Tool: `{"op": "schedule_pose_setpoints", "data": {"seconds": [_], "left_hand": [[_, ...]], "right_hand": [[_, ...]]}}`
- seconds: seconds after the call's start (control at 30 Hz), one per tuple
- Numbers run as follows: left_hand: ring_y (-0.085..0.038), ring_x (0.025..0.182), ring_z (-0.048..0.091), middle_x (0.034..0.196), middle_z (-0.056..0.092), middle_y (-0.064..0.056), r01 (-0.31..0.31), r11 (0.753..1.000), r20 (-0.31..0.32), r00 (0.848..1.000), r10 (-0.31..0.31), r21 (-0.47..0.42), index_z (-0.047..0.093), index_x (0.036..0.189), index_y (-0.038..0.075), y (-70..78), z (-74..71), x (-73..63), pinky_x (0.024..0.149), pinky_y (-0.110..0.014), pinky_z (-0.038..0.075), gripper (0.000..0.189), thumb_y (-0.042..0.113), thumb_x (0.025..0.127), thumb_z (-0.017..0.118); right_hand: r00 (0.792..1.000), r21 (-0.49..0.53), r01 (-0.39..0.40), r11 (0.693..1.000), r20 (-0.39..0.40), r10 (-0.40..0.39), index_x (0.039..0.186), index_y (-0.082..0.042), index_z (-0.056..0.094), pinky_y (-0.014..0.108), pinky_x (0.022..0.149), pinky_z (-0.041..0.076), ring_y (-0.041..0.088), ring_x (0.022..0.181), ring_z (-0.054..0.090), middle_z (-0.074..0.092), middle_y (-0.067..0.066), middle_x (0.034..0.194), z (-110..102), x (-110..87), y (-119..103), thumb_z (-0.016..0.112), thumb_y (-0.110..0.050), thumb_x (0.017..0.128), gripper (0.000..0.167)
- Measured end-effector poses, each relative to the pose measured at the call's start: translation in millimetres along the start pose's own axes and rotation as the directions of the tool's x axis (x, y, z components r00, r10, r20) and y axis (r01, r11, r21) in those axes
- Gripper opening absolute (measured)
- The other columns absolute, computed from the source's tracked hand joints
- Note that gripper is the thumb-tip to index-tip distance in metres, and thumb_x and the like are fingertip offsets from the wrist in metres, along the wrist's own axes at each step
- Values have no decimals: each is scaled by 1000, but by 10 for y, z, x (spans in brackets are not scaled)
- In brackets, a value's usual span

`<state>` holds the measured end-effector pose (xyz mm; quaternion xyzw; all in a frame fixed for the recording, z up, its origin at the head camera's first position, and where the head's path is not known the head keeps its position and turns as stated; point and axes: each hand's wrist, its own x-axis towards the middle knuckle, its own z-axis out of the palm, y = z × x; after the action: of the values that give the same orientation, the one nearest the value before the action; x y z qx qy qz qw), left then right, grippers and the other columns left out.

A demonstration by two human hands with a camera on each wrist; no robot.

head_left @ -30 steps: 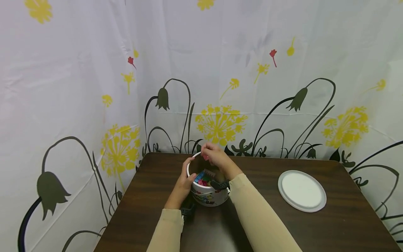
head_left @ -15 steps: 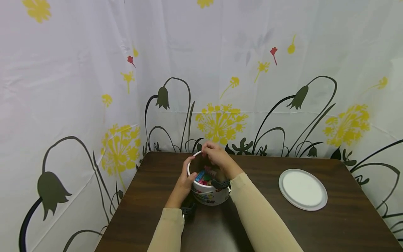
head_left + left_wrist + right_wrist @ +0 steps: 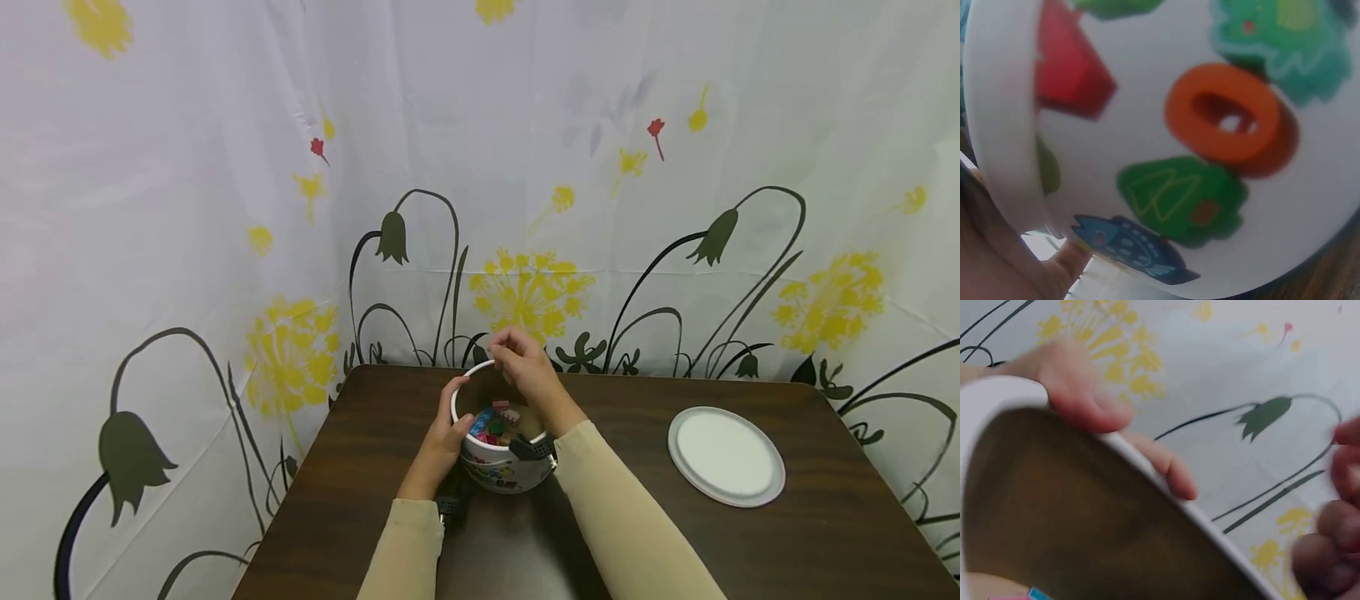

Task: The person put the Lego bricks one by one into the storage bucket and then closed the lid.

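A white round bucket [image 3: 504, 481] with printed toy pictures stands tilted on the table, holding several small coloured toy pieces [image 3: 495, 425] in pink, blue and green. My left hand [image 3: 441, 435] grips its left rim, with the thumb over the near side. In the right wrist view the left hand's fingers [image 3: 1075, 387] wrap over the bucket's rim [image 3: 1004, 392]. Just above the far rim is my right hand [image 3: 531, 379], its fingers [image 3: 1329, 556] loosely curled with nothing visible between them. The bucket's printed wall [image 3: 1310, 200] fills most of the left wrist view.
A white round lid [image 3: 726, 456] lies flat on the brown wooden table [image 3: 615, 500], right of the bucket. Behind the table hangs a white curtain [image 3: 480, 150] with flower prints.
A pink piece that was in my right fingers a second ago has been let go into the bucket. The right hand has risen slightly; the left hand keeps its grip.
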<state>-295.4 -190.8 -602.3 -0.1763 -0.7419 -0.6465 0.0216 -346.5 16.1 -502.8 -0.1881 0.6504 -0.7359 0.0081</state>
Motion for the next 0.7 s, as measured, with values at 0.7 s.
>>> {"op": "schedule_pose_setpoints", "data": {"seconds": [0.7], "left_hand": [[-45,146,49,166,40,-21,28,1000,-23,999,-27,2,30,166,31,-23,-20,-13,119,-57,39,73,38,98,57]], "right_hand": [[932,-538,106,836,-239,-271,107,-9,70,22,68,44,9,76,52,59,3,87,-927,-1049,-206,67,-14,107,6]]}}
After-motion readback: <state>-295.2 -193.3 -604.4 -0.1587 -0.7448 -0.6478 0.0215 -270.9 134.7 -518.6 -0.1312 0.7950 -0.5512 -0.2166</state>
